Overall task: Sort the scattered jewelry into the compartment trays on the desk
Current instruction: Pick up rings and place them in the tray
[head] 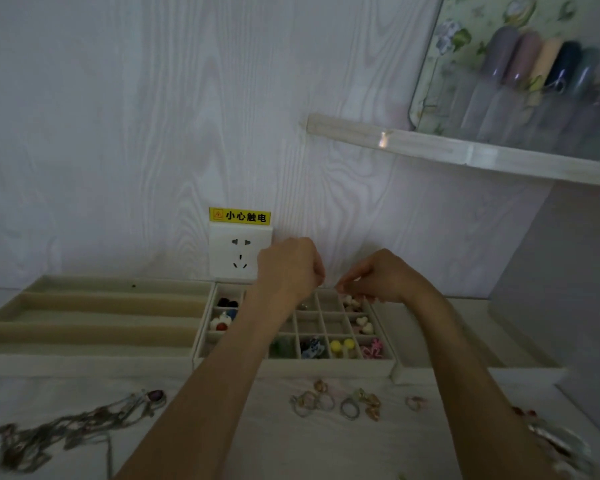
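Note:
A beige grid tray [291, 367] stands mid-desk, with small earrings and charms in several cells: yellow balls [342, 345], pink pieces [373, 349], white hearts [364, 325]. My left hand [288, 268] hovers over its far rows with fingers curled. My right hand [378, 277] is just beside it, fingertips pinched together; whatever sits between the two hands is too small and dim to make out. A cluster of rings [336, 403] lies on the desk in front of the tray. Tangled necklaces [66, 431] lie at the front left.
A long-slot tray [84, 362] stands left of the grid tray, and a third tray [465, 374] right of it. A wall socket [239, 252] with a yellow warning label sits behind. A shelf [465, 150] juts out upper right. More jewelry [551, 441] lies front right.

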Demonstrator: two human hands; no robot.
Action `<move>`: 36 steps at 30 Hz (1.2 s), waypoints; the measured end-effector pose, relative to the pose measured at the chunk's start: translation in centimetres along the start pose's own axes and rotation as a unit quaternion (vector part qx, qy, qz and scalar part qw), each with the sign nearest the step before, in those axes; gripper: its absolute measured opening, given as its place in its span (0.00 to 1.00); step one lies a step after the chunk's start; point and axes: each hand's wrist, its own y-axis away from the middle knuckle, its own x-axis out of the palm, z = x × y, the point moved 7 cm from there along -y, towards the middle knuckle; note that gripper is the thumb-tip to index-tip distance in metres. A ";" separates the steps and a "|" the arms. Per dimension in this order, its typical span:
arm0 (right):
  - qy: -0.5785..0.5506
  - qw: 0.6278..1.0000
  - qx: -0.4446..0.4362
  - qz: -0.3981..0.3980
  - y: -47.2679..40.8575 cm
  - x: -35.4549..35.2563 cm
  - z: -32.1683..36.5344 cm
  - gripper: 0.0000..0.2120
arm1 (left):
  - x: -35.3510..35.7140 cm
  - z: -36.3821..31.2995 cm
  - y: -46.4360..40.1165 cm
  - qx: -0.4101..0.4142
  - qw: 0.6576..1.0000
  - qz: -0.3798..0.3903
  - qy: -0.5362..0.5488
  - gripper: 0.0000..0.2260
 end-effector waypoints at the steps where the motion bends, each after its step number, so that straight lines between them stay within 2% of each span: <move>1: 0.007 1.000 -0.005 -0.005 -0.2 0.1 -0.2 0.08 | 0.0 0.1 0.0 -0.003 1.000 -0.014 -0.020 0.06; 4: -0.005 1.000 0.001 -0.006 -0.7 0.7 -1.1 0.09 | 0.3 0.4 0.1 -0.010 0.999 -0.034 -0.041 0.07; 8: -0.006 1.000 0.007 -0.018 -1.1 1.3 -1.8 0.11 | 1.4 0.7 0.0 -0.023 1.000 0.000 -0.006 0.07; 17: 0.077 0.996 0.026 -0.040 -1.8 1.9 -2.7 0.13 | 2.6 0.6 -0.1 -0.028 0.998 0.050 0.010 0.07; 25: 0.114 0.991 0.034 -0.055 -1.8 2.5 -2.4 0.13 | 3.3 1.0 0.2 -0.028 0.997 0.059 0.031 0.07; 30: 0.109 0.993 0.033 -0.040 -2.0 2.0 -2.5 0.14 | 3.7 1.2 0.2 -0.031 0.997 0.057 0.037 0.07; 36: 0.042 0.998 0.009 -0.035 -0.6 -0.7 -1.0 0.12 | 4.1 1.3 0.0 -0.025 0.996 0.069 0.048 0.07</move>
